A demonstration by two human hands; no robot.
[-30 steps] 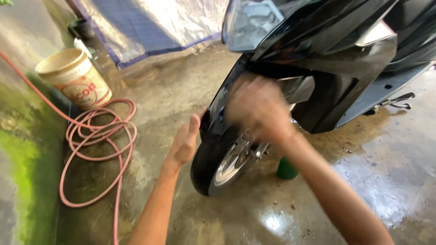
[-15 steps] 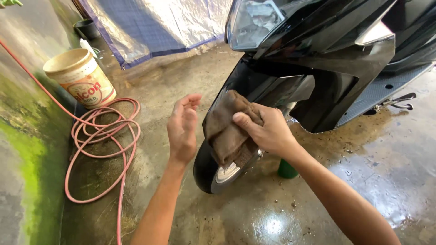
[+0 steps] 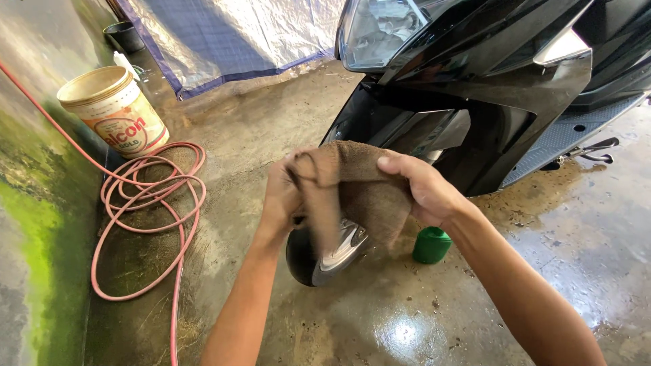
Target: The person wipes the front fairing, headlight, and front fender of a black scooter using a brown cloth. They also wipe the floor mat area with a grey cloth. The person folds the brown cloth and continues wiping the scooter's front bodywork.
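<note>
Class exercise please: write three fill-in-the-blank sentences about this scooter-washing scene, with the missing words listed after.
1. Both the left hand and the right hand grip a brown ____.
2. The coiled hose lies beside a cream ____.
3. A small ____ container stands by the scooter's front wheel.
Missing words: cloth; bucket; green

Brown cloth (image 3: 359, 193); black scooter (image 3: 488, 88); pink hose (image 3: 146, 224); green cap (image 3: 431, 245).
</note>
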